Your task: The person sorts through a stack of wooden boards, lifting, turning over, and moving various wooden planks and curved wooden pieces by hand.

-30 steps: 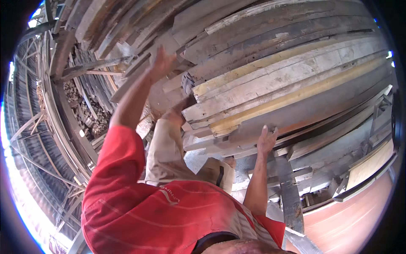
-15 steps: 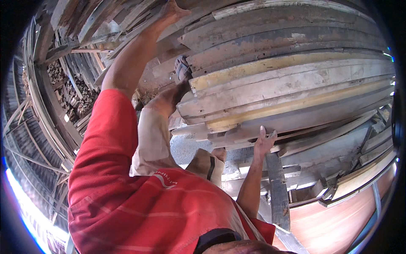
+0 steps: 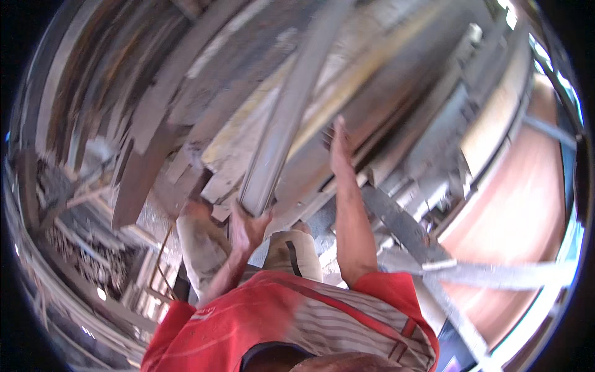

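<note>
A long, narrow grey plank (image 3: 290, 111) runs up and away over the stacked boards. My left hand (image 3: 250, 228) is closed around its near end, just in front of my knees. Off to the right, my right hand (image 3: 339, 147) reaches forward with its fingers stretched out, holding nothing. It is closest to the dark boards on the right side of the stack (image 3: 384, 93); blur hides whether it touches them. A yellowish board (image 3: 359, 80) lies partly beneath the grey plank.
More dark boards (image 3: 149, 105) lie to the left. Small cut wood pieces (image 3: 93, 257) are heaped at the lower left. A dark post (image 3: 406, 226) slants past my right forearm, and a smooth reddish-brown sheet (image 3: 508, 211) stands at the right.
My left arm has come down from the far upper left, and that hand now grips the grey plank. The view has swung round. My right hand reaches farther forward.
</note>
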`<state>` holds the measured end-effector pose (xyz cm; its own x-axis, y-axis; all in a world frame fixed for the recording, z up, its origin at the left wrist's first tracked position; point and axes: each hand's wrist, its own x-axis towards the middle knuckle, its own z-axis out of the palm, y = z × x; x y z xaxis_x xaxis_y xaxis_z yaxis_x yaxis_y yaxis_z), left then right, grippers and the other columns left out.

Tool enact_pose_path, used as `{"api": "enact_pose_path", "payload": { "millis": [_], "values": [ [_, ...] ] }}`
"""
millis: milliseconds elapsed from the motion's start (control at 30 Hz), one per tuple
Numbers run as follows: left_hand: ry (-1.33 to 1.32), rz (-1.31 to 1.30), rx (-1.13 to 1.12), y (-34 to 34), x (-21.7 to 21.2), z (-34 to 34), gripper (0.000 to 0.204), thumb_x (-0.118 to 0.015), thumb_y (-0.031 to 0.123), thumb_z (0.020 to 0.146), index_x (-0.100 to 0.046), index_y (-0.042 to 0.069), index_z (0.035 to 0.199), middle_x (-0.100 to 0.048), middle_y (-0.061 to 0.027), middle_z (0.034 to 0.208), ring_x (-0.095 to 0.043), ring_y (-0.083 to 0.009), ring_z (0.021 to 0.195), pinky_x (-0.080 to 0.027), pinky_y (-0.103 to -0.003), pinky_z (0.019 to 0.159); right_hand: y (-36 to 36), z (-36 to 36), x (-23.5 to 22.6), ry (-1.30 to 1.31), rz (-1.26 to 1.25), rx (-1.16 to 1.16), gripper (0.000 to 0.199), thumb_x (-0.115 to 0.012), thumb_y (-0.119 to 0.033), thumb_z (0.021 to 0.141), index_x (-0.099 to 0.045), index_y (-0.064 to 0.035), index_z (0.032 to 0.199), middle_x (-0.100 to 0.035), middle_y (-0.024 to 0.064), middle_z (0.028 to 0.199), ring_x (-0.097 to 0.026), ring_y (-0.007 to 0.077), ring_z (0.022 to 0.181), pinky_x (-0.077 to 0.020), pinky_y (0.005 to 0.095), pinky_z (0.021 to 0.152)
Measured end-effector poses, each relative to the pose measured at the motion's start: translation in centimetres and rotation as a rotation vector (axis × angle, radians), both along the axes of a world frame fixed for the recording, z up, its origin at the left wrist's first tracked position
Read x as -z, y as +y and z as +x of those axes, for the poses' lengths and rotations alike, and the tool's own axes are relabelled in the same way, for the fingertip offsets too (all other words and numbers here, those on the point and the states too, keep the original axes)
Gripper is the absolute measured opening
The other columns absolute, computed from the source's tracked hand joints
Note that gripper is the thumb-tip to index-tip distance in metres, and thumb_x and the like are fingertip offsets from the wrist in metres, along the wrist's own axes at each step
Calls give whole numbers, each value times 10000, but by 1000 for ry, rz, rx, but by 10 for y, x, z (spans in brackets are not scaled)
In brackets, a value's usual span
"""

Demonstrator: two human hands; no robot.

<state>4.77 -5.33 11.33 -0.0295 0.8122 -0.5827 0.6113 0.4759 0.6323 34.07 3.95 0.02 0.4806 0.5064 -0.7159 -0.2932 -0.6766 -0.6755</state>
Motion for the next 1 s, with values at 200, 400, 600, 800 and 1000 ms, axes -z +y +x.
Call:
{"api": "enact_pose_path", "payload": {
  "millis": [200,400,600,800,1000],
  "values": [
    [63,16,-106,-123,18,19,928,-857,406,633,-404,-65,1292,-580,-297,1119,-583,-444,1055,-462,-509,896,55,-5,-25,353,252,36,751,-625,-624,876,-555,0,1289,-631,109,1187,-581,203,1122,-473,374,961],
    [66,153,-192,-154,24,13,796,-874,268,641,-423,-31,1225,-561,-236,1115,-569,-393,1060,-451,-462,923,14,-28,-34,325,297,144,807,-751,-479,840,-460,35,1390,-530,120,1313,-485,209,1227,-412,390,1049],
    [32,26,-185,-152,34,-5,853,-883,271,658,-369,-34,1267,-543,-260,1158,-555,-415,1105,-453,-461,945,-25,-17,-27,256,333,245,822,-752,-500,831,-449,-13,1420,-465,110,1430,-435,227,1301,-365,408,1102],
    [159,-173,-11,-146,49,6,856,-861,374,661,-400,-3,1276,-571,-257,1152,-558,-434,1115,-458,-481,954,-68,23,-25,139,338,440,870,-739,-540,826,-411,-31,1450,-456,99,1443,-418,229,1323,-371,428,1100],
    [263,-219,127,-147,56,22,794,-863,305,703,-348,13,1232,-625,-241,1043,-644,-391,972,-517,-464,846,-88,34,-19,198,258,416,964,-719,-573,825,-317,-17,1502,-390,134,1484,-383,254,1334,-294,445,1133]
  ]
}}
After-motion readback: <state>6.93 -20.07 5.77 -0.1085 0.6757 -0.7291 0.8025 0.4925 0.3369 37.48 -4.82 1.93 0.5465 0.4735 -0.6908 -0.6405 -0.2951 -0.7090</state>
